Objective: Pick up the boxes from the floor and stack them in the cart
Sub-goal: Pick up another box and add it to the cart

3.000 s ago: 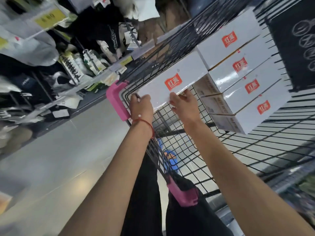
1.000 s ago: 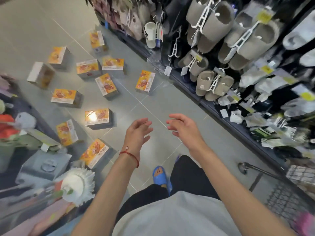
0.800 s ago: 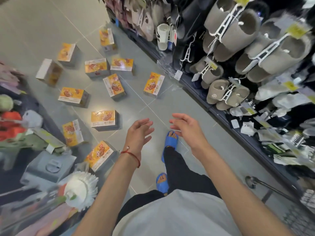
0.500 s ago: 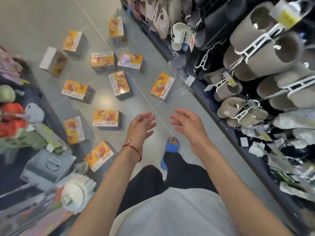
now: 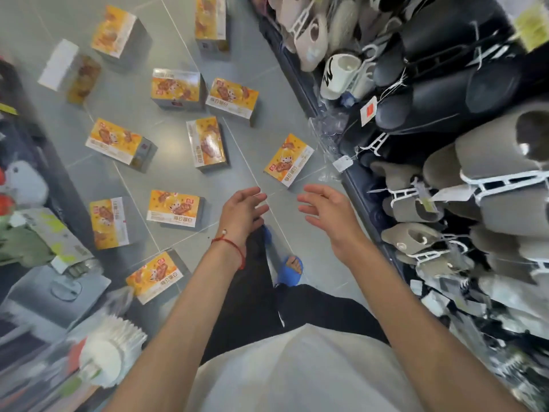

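Item: 11 boxes, lying scattered on floor. Likely light, rigid, glossy card; grip opposite long sides. Left hand, right hand: fingers spread, empty, near nearest box.

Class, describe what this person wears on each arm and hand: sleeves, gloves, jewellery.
No sleeves or gloves show on either arm. At the wrist of the left hand sits a thin red string bracelet with a small pale bead. The right hand wears nothing visible.
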Demonstrator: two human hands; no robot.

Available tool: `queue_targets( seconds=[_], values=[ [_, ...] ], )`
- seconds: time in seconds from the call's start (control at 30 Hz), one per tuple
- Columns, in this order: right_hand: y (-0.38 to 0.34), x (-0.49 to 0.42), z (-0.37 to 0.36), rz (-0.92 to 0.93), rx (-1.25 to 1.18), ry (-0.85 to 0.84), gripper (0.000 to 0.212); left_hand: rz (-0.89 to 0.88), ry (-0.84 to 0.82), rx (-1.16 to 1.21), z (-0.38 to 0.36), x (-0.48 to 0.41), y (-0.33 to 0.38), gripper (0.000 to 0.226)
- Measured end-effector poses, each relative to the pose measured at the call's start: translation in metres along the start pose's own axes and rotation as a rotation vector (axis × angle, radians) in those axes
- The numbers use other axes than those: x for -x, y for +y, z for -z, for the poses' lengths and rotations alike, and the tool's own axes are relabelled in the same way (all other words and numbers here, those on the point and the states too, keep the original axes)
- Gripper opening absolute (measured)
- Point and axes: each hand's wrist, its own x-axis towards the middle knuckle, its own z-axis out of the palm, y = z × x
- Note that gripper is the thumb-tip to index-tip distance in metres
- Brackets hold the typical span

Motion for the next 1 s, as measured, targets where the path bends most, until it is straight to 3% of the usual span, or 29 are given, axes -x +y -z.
queue_targets(
  seconds=[0.4,0.5,0.67,0.87,1.0],
  values=[
    [-0.035,-0.197,-0.055,0.007,0.353,0.081,0.025,0.201,0.003,-0.097,-0.027,-0.187,0.042,0.029],
    [-0.034,-0.242,-0.054,-0.007,0.442,0.076,0.019,0.244,0.040,-0.080,-0.036,-0.230,0.029,0.030],
    [-0.022,-0.317,-0.043,-0.015,0.660,-0.054,0.030,0.349,0.059,-0.018,-0.056,-0.299,-0.003,0.020],
    [0.008,-0.407,-0.037,-0.113,0.805,-0.122,0.034,0.405,0.160,0.110,-0.080,-0.373,-0.046,0.024],
    [0.040,-0.465,-0.041,-0.121,0.828,-0.100,0.057,0.443,0.135,0.123,-0.086,-0.423,-0.086,0.025]
  ],
)
